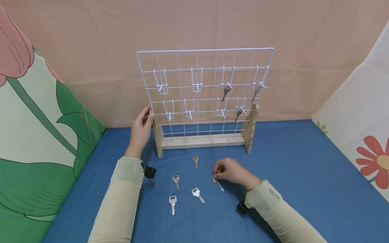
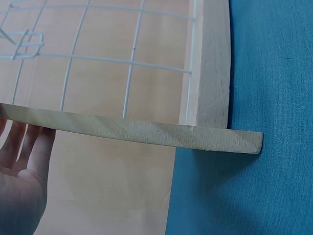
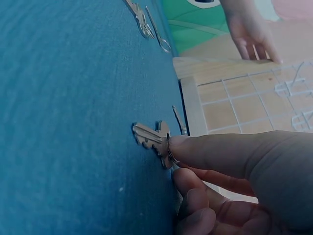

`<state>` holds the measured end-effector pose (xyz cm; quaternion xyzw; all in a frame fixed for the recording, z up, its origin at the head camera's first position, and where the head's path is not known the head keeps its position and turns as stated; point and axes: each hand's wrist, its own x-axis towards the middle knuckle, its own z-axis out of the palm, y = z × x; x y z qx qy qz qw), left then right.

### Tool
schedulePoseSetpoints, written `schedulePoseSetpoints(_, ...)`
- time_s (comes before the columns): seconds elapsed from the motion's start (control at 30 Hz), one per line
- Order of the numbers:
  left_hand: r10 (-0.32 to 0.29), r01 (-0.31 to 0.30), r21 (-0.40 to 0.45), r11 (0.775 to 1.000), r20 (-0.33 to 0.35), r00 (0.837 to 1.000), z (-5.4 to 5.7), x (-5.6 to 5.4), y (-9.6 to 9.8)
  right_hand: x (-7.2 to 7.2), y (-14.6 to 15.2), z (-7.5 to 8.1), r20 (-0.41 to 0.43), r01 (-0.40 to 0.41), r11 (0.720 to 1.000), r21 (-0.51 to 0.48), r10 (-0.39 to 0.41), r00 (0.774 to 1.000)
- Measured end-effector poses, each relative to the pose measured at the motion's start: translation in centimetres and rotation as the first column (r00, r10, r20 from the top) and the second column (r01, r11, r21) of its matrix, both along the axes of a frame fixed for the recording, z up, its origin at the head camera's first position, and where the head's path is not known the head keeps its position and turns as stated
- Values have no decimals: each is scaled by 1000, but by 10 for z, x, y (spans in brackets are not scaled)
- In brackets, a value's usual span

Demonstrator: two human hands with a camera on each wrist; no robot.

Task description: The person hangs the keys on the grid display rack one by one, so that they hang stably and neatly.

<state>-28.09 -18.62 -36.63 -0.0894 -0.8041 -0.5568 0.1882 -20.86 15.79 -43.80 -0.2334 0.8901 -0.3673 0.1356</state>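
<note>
A white wire grid rack (image 1: 206,111) with hooks stands on a wooden base. My left hand (image 1: 141,130) grips the upper part of its left wooden side post (image 1: 156,136). In the left wrist view the fingers (image 2: 36,152) meet the post's outer face. Over the blue cloth, my right hand (image 1: 234,173) pinches a silver key (image 3: 151,142) by its small ring, between thumb and fingers. The key's blade points away from the fingertips, close over the cloth. To its left lie several loose keys, including a round-headed key (image 1: 196,191) and a brass-toned key (image 1: 196,158).
Three keys hang on hooks at the rack's right side: an upper key (image 1: 226,90), a far-right key (image 1: 256,91) and a lower key (image 1: 238,114). Other hooks, such as the upper left hook (image 1: 162,88), carry nothing. A tan backdrop (image 1: 91,50) rises behind.
</note>
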Motion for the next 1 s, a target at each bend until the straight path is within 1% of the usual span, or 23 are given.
schedulePoseSetpoints(0.23,2,-2,-11,1000,-10,1000,-1,-1,-1,1,-1,0,14,-5,1000,5,5,1000)
schedulePoseSetpoints(0.47,1,-1,-1,1000,3,1000,0,0,0,3,-1,1,-46,-9,1000,5,9,999)
schedulePoseSetpoints(0.63,0,0,3,1000,24,1000,0,-3,0,4,0,4,-61,-3,1000,-15,2,998)
schedulePoseSetpoints(0.83,-6,6,9,1000,27,1000,0,-4,1,3,1,8,-100,46,997,-56,-51,994)
schedulePoseSetpoints(1.0,1,-1,3,1000,-1,1000,-2,-4,-1,3,0,16,-62,113,984,-138,-122,991)
